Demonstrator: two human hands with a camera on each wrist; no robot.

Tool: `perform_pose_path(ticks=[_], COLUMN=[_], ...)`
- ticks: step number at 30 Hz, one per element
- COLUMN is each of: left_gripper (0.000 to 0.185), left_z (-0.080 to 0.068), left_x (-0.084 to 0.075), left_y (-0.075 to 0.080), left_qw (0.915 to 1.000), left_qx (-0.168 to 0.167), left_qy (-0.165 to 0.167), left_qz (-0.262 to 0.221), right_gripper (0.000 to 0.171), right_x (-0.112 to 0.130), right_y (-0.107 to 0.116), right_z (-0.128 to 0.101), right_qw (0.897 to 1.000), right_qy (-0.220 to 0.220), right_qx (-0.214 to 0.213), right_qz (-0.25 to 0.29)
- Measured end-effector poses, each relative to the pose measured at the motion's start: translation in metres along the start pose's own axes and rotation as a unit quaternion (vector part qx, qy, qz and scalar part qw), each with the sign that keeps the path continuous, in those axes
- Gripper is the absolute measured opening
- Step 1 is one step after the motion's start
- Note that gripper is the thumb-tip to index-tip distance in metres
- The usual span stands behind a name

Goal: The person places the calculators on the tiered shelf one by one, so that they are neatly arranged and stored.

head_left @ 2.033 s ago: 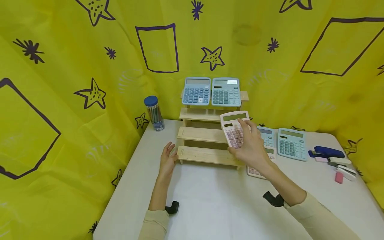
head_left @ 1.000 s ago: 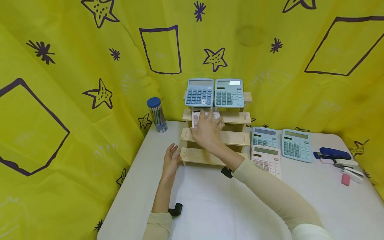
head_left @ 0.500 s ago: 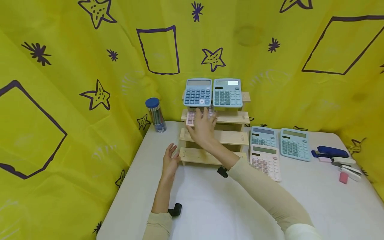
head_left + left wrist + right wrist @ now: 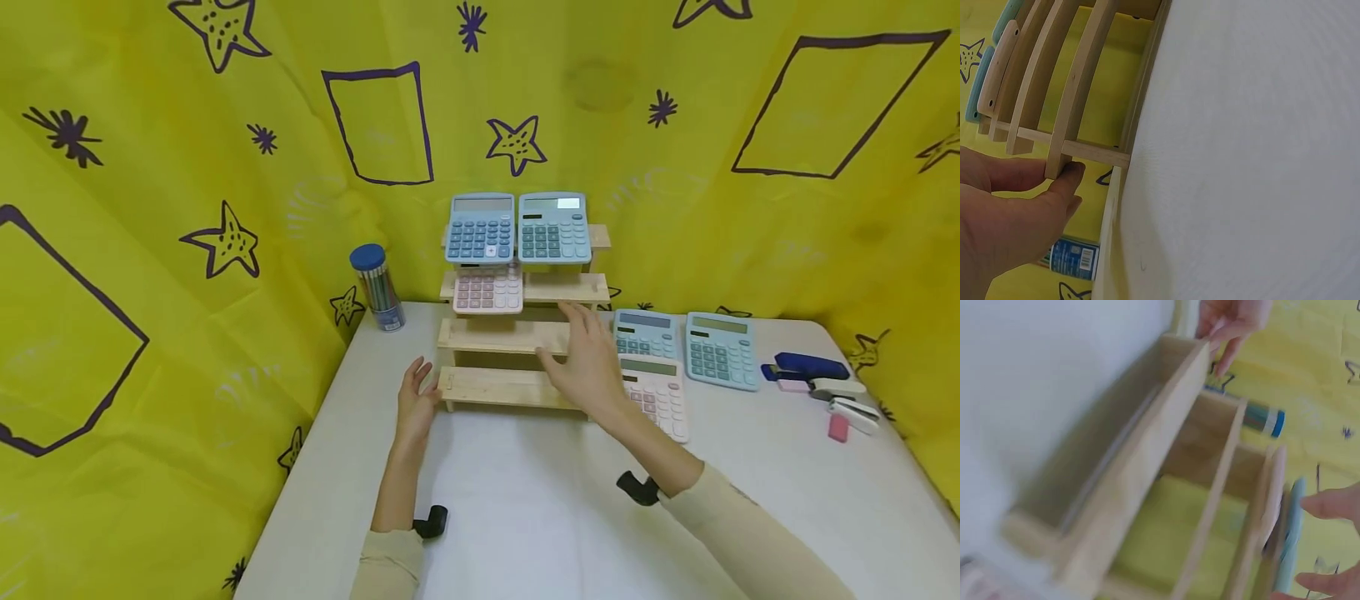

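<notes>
Hovering right hand (image 4: pixel 588 367) fronts wooden rack's (image 4: pixel 517 335) edge, empty.

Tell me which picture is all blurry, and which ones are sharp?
The right wrist view is smeared: the wooden rack has soft edges. The head view is sharp, the pink calculator keys clear, though the table's edges bend. The left wrist view is sharp where the left hand touches the rack.

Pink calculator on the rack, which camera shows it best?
The head view: the pink calculator faces the camera on the rack, keys plain. The left wrist view shows only its thin edge; the right wrist view is blurred, so it can't be told apart.
</notes>
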State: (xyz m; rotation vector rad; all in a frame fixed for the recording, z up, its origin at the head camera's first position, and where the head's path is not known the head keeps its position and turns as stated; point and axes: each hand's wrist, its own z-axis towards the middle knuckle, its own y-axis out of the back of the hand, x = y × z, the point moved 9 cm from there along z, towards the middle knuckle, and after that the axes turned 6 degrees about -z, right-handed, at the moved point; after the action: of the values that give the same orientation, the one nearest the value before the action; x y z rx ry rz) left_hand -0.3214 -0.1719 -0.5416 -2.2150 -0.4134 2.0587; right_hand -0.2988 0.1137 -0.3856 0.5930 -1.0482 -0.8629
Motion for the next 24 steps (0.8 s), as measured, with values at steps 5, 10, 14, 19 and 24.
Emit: perform_pose_path(ticks=[5, 10, 14, 19, 24], left_gripper=[0.079, 0.079, 0.08, 0.081, 0.08], left_z=[0.0, 0.0, 0.001, 0.0, -0.001], left_x=[0.0, 0.001, 0.001, -0.001, -0.001], left_y=[0.001, 0.0, -0.001, 0.0, -0.001], left_qw=[1.0, 1.0, 0.9999, 0.9999, 0.9999], left_qx=[-0.002, 0.002, 0.009, 0.008, 0.011], left_qy=[-0.001, -0.001, -0.005, -0.007, -0.002], left_qz=[0.002, -0.002, -0.007, -0.009, -0.01], right_gripper=[0.07, 0.078, 0.101, 0.122, 0.126], right_x=[-0.054, -0.115, -0.148, -0.169, -0.17], right_y=[0.02, 0.017, 0.0, -0.024, -0.03], right_z=[-0.032, -0.062, -0.077, -0.086, -0.087], right_qw=[0.998, 0.992, 0.983, 0.971, 0.972], right_qy=[-0.038, -0.121, -0.17, -0.197, -0.191], right_qx=[-0.049, -0.025, 0.049, 0.117, 0.117], right_qz=[0.012, -0.005, -0.044, -0.063, -0.073])
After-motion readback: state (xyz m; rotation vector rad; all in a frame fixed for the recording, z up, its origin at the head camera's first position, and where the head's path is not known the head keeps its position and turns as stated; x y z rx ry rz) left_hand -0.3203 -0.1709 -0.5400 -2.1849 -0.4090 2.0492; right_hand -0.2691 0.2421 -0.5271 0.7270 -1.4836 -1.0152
